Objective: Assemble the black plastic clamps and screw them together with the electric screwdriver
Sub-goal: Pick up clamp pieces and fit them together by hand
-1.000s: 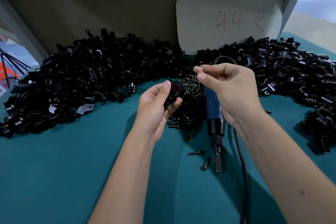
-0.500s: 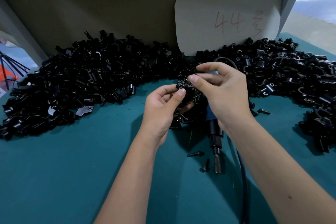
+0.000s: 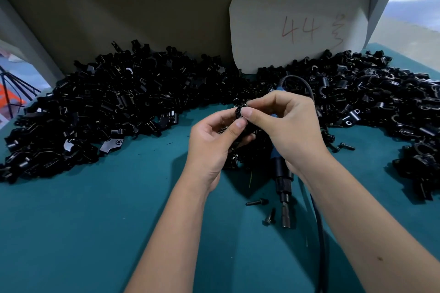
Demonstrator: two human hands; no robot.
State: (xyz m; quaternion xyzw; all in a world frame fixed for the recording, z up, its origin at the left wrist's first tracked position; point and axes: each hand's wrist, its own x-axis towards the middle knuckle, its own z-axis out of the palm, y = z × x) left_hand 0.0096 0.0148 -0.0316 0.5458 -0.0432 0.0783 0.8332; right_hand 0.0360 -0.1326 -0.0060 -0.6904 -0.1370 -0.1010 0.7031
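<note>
My left hand (image 3: 214,140) grips a small black plastic clamp (image 3: 238,112) above the table's middle. Thumb and forefinger of my right hand (image 3: 283,123) pinch the top of the same clamp; whether a screw sits between those fingertips is hidden. The electric screwdriver (image 3: 283,185), blue-bodied with a black nose, lies on the green table (image 3: 95,221) beneath my right wrist, its bit pointing toward me. A small heap of black screws (image 3: 247,152) lies under my hands, mostly covered by them.
A big pile of black clamp parts (image 3: 114,107) fills the back left, another pile of clamp parts (image 3: 381,102) the back right. Loose screws (image 3: 257,202) lie beside the driver's bit. A white card (image 3: 297,24) marked 44 leans on the back wall. The driver's cable (image 3: 319,233) runs toward me.
My right hand came left and down from mid-air until its fingertips met the clamp in my left hand. My left hand tilted the clamp up toward it.
</note>
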